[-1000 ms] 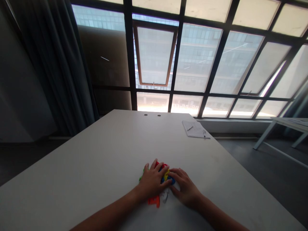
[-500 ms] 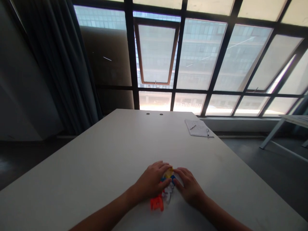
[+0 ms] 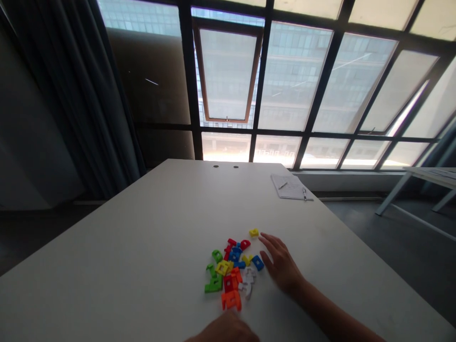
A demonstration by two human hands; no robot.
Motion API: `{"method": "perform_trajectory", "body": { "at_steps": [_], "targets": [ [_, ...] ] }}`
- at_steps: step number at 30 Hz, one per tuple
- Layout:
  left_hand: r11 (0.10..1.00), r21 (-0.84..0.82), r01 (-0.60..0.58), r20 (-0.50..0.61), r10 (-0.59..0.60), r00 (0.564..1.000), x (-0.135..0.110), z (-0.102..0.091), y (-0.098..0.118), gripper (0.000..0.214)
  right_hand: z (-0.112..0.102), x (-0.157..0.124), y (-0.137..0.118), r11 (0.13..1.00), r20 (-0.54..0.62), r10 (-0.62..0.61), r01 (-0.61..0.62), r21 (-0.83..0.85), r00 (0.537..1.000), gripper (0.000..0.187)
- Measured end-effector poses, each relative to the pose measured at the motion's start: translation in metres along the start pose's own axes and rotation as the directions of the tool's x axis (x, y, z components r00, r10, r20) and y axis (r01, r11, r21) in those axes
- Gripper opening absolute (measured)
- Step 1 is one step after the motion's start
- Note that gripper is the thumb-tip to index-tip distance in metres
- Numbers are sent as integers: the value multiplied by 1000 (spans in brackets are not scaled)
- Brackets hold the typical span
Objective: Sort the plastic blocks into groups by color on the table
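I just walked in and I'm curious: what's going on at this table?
A person has both hands by a loose cluster of coloured pieces on a white table. The right hand is open, fingertips near a yellow piece at the far side. The left hand, blurred, is at the near side by an orange piece; contact is unclear.

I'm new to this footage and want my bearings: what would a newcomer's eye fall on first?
First, the brightly coloured plastic pieces clustered on the near middle of the white table, the open right hand beside them. Then the brown-framed window standing ajar beyond the table's far edge.
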State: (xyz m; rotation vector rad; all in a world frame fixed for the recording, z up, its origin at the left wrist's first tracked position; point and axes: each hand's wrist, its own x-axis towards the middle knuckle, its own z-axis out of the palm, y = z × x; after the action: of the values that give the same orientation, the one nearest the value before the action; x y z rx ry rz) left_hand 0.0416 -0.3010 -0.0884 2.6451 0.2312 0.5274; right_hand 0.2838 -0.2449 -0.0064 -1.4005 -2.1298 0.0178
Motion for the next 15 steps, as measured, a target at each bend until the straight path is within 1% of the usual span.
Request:
{"method": "perform_trajectory", "body": {
  "at_steps": [2, 3, 5, 7, 8, 11, 13, 15],
  "targets": [
    [1000, 26, 16, 25, -16, 1000, 4, -5, 4, 49, -2, 12, 9, 1000, 38, -7, 7, -21, 999, 45],
    [999, 36, 26, 46, -27, 999, 4, -6, 5, 48, -2, 18, 13, 999, 76, -22, 24, -26, 997, 46],
    [997, 57, 46, 84, -51, 995, 3, -4, 5, 47, 0, 30, 19, 998, 164, -62, 66, -18, 984, 46],
    [995, 79, 65, 104, -73, 992, 1, 0, 2, 47, 4, 39, 25, 997, 208, -81, 83, 0, 975, 45],
    [993, 89, 74, 106, -84, 991, 1, 2, 0, 48, 6, 42, 27, 998, 201, -70, 70, 6, 977, 43],
    [990, 111, 87, 111, -99, 989, -1, 5, -2, 49, 13, 45, 33, 1000, 105, 10, -12, 19, 994, 30],
    [988, 129, 80, 118, -95, 988, 0, 4, -2, 48, 15, 44, 37, 998, 45, 52, -53, 37, 998, 21],
    [984, 156, 81, 116, -100, 988, 2, 1, 1, 47, 16, 43, 39, 996, 6, 68, -69, 56, 998, 17]
  ]
}}
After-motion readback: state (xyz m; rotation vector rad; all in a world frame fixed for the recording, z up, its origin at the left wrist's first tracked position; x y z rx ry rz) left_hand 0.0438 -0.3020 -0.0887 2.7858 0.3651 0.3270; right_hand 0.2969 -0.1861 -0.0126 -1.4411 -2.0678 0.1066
